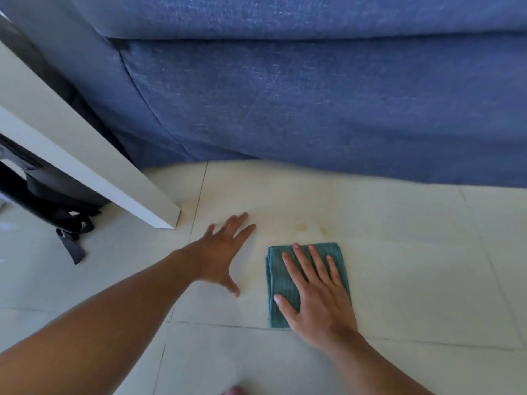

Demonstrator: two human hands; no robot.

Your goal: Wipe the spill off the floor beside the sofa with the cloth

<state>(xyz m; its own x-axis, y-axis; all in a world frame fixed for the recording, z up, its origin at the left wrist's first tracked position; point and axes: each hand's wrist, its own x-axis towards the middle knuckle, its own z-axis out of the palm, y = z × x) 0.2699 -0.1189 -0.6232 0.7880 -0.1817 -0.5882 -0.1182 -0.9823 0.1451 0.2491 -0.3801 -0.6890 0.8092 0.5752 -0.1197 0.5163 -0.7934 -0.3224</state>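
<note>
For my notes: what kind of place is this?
Probably a living room at home: a blue sofa stands on a pale tiled floor, with a black bag beside a white panel.

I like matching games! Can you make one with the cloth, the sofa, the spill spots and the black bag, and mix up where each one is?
Things:
1. cloth
2. sofa
3. spill spots
4. black bag

Places:
A. on the floor just beyond the cloth
B. at the left edge, behind the white panel
C. flat under the right hand
D. across the top of the view

Pairs: 1-C, 2-D, 3-A, 4-B
</note>
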